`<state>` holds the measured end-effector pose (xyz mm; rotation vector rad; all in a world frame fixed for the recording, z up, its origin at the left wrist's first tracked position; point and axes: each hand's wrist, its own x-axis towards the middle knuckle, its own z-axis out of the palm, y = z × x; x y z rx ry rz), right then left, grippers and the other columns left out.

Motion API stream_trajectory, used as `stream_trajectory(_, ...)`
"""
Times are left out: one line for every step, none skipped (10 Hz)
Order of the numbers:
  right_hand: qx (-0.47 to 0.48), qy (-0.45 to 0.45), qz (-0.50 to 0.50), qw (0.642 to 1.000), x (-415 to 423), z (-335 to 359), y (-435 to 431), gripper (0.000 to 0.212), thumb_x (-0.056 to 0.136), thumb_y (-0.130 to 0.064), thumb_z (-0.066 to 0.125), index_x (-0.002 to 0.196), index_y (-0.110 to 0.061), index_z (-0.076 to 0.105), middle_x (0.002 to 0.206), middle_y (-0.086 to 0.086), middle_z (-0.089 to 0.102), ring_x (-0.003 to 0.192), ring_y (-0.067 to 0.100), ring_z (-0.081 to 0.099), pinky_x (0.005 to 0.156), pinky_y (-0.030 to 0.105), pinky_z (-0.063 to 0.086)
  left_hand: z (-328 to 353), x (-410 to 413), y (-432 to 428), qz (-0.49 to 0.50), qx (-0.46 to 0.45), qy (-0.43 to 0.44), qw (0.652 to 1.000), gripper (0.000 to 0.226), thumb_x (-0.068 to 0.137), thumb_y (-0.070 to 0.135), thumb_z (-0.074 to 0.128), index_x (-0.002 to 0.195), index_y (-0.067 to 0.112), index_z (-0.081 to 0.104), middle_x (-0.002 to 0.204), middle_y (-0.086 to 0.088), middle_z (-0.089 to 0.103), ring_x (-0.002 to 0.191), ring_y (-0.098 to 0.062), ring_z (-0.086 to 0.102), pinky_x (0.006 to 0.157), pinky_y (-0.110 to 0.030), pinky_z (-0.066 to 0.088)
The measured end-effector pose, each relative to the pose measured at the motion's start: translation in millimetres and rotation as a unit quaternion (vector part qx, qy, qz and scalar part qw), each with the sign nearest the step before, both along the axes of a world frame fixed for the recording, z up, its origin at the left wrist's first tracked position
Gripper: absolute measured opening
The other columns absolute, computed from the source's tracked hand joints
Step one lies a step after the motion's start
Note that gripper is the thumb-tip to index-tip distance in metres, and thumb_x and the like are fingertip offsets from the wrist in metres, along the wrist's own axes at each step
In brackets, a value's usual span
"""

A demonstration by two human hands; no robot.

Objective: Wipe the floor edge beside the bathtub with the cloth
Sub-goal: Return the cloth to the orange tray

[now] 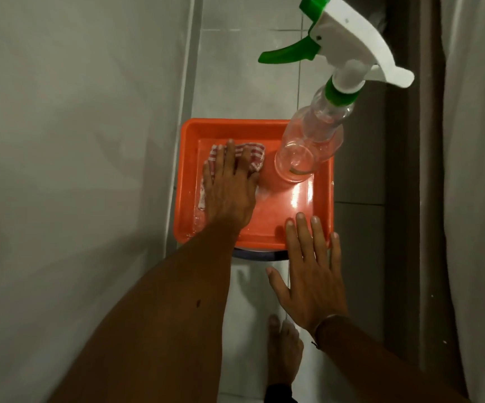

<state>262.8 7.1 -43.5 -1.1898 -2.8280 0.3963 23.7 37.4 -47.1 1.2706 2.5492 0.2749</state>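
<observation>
I look straight down on an orange tray (pixel 321 181) sitting on the tiled floor (pixel 247 68), with the pale bathtub wall (pixel 75 126) rising on the left. My left hand (pixel 229 187) lies flat on the red-and-white checked cloth (pixel 254 155) in the tray's left half, fingers (pixel 229 152) stretched out and pressing down on it rather than curled around it. The cloth is bunched, partly hidden under the palm, and the tray bottom shines wet around it. My right hand (pixel 312 271) hovers spread wide at the tray's near right corner, fingertips over the rim, holding nothing. A clear spray bottle (pixel 311 141) with a white and green trigger head stands in the tray's far right corner. A bare foot (pixel 283 347) rests on the floor below the right hand.
</observation>
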Motion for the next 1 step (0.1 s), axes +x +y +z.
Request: stream_trajectory(-0.001,0.006,-0.001,1.0,0.6,3.1,1.7,0.096,0.101,-0.067,0.047,0.175,-0.014,0.015,0.184,0.01,0.011,0.171,0.031,0.003,0.137,0.052,-0.01,6.0,2.3,-1.4,0.008,0.015,-0.005,1.0,0.063,0.108,0.048,0.036,0.165,0.027,0.016,0.177,-0.009,0.007,0.164,-0.032,0.001,0.132,-0.059,0.003)
